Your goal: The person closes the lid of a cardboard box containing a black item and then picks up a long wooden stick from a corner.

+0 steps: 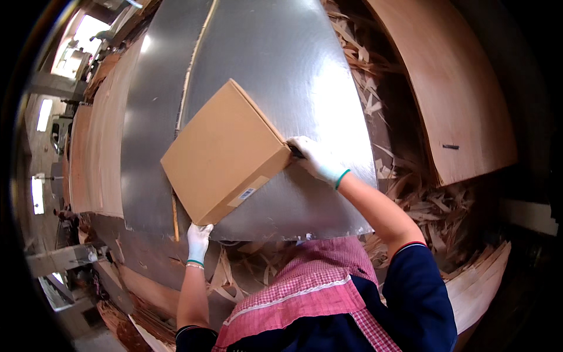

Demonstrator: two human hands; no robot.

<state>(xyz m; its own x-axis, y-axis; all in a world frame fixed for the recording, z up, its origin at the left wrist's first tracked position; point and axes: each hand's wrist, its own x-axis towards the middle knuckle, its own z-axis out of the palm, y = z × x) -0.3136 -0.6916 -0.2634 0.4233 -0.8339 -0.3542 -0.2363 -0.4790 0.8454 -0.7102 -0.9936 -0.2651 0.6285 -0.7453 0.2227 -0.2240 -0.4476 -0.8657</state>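
Observation:
A closed brown cardboard box sits at an angle over a grey metal tabletop. A small label is on its near side. My left hand, in a white glove, grips the box at its near corner, the fingertips partly hidden against the cardboard. My right hand, also gloved, is at the right corner with its fingers closed round a small black object. Most of that object is hidden, so its kind does not show. It is close against the box's edge.
A long thin stick lies along the tabletop, passing under the box. Stacked wood veneer sheets stand at the left, and a large wooden panel at the right. Torn veneer scraps cover the floor beside the table.

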